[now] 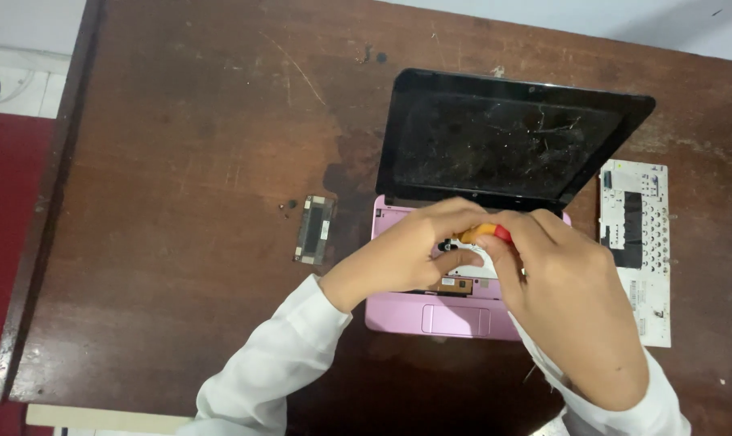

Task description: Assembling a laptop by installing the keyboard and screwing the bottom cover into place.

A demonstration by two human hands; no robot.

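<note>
Both hands meet over the pink laptop [430,311]: right hand [572,311] grips the screwdriver [485,232], left hand [410,250] steadies its tip; I'd keep it upright, pressing gently.

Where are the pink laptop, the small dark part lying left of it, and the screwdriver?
pink laptop [398,311]: head view, bare palm rest.
small dark part [314,229]: head view, its middle.
screwdriver [487,233]: head view, orange-red handle between both hands.

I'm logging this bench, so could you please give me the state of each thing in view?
Pink laptop: lid open, screen dark, keyboard removed.
Keyboard: detached, beside laptop, underside up.
Small module: loose on table.
Screwdriver: held by right hand.
Left hand: steadying it.
</note>
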